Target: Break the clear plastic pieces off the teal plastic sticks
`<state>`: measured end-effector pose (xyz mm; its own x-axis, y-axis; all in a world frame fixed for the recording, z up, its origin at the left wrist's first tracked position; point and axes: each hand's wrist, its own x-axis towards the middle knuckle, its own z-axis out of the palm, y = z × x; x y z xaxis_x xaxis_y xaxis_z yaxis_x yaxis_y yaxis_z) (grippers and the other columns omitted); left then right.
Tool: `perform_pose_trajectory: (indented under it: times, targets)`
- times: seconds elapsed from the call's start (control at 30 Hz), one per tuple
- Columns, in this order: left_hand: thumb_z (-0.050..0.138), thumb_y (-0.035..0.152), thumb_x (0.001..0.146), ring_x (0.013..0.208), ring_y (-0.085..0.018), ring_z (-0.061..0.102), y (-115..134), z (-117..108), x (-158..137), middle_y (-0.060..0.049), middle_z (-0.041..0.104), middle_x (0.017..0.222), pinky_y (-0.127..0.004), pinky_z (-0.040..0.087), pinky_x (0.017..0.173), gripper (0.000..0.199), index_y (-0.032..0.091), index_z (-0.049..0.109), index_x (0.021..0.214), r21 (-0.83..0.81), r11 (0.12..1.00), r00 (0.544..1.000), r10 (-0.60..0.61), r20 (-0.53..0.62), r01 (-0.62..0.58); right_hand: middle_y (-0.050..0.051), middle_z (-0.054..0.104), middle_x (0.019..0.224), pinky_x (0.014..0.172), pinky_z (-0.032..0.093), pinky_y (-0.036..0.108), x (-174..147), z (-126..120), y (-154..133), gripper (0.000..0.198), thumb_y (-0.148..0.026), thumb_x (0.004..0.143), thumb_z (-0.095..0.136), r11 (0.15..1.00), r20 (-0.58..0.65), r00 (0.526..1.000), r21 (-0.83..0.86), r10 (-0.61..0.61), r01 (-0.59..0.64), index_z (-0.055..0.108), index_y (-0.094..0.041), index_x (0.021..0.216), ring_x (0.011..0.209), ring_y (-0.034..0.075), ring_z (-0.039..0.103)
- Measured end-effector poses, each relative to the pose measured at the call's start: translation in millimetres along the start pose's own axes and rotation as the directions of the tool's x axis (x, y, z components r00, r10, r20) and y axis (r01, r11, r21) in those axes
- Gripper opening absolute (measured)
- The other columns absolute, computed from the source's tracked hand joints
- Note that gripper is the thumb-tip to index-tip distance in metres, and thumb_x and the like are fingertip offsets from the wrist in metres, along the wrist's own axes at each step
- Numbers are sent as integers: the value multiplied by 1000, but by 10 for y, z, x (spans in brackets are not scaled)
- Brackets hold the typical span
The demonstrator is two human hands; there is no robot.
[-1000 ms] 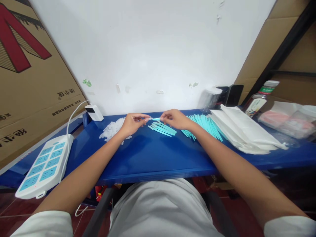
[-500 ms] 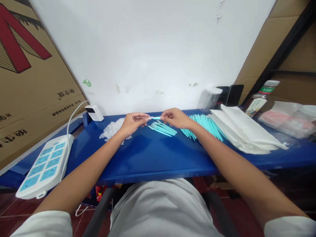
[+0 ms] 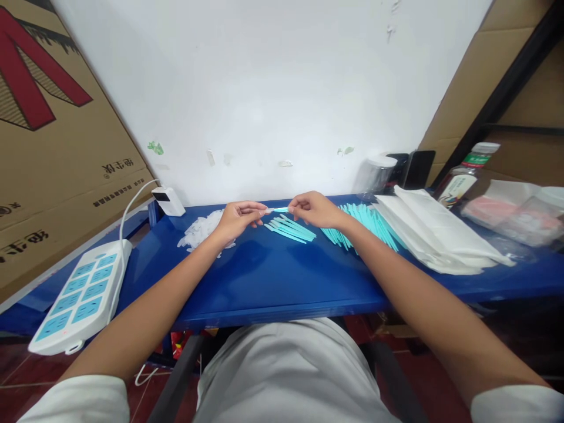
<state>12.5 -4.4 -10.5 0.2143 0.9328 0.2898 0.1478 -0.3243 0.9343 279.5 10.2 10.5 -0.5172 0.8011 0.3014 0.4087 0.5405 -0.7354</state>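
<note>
Over the far part of the blue table, my right hand (image 3: 311, 208) pinches one end of a thin turquoise stick (image 3: 281, 209). My left hand (image 3: 241, 220) pinches a small translucent plastic cap (image 3: 269, 210) at the stick's other end; how far the cap covers the tip is too small to make out. Just below the hands lies a small group of turquoise sticks with pale tips (image 3: 291, 229). A heap of translucent caps (image 3: 198, 231) lies beside my left hand, partly hidden by it. Behind my right wrist is a larger pile of turquoise sticks (image 3: 368, 223).
White paper-like bags (image 3: 440, 235) lie right of the pile. Behind them stand a clear jar (image 3: 376, 176), dark phones (image 3: 419, 170) and a bottle (image 3: 462, 176). A power strip (image 3: 81, 296) and a white device (image 3: 168, 201) are at the left. The wall borders the table's back.
My right hand has shifted very slightly to the right, with a little more of the stick showing between the hands. My left hand stays nearly still.
</note>
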Motion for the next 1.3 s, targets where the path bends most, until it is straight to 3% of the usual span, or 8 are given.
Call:
perform_pose_trajectory:
  times: [0.17,0.37,0.77,0.87,0.93,1.0,1.1,1.3]
  targets:
    - [86,47,79,69,-18,71,5,31,-27,-12,80,87,-27,52,60,42,14,80,105,55,998,998,20,64,-24,6,72,73,55,47,26,-20,23,-33,18,-30,90,64,1000,31,999,12,-8,8,73,-14,88,58,13,60]
    - [82,50,82,72,-22,75,12,55,-71,-12,80,83,-31,56,66,49,12,78,114,91,996,984,-6,179,-11,3,73,75,59,51,28,-41,159,-28,34,-37,89,72,991,62,996,120,-68,60,68,-14,115,57,15,64]
    - [77,56,85,82,-26,77,-43,70,-54,-13,80,89,-33,57,69,50,14,77,113,141,989,975,8,223,-40,4,74,73,59,52,27,-66,199,-108,28,-42,90,73,995,68,997,95,-39,32,71,-15,98,56,14,66]
    - [73,58,87,89,-28,76,-38,37,-32,-13,80,96,-36,57,75,50,16,76,114,256,960,981,64,184,-111,4,75,75,60,52,27,-45,174,-63,29,-43,91,72,997,65,997,74,-35,30,70,-16,101,57,15,67]
    - [68,56,91,97,-29,73,-29,-52,-6,-12,79,104,-38,55,85,45,20,77,116,480,851,976,162,143,-211,5,77,77,60,50,26,-16,126,24,26,-40,93,70,1000,1,1000,-24,-5,5,70,-16,103,60,15,68]
    - [63,51,95,107,-32,68,-21,-190,27,-13,78,111,-41,51,92,40,21,77,118,721,639,961,233,149,-267,6,78,80,62,48,26,14,62,141,21,-35,94,69,976,-111,993,-207,37,-60,70,-16,103,66,17,69]
    - [59,43,96,109,-36,65,-24,-424,71,-16,76,111,-43,49,90,37,19,78,115,889,401,972,170,164,-220,7,79,85,67,46,27,38,-2,286,15,-27,93,69,890,-148,986,-436,71,-130,73,-17,103,75,19,70]
    - [56,34,95,107,-37,67,-97,-652,113,-18,74,115,-40,50,84,35,17,78,116,960,242,990,7,141,-139,8,80,95,72,50,26,9,59,220,15,-26,92,69,928,23,999,-372,36,-25,75,-17,102,84,19,72]
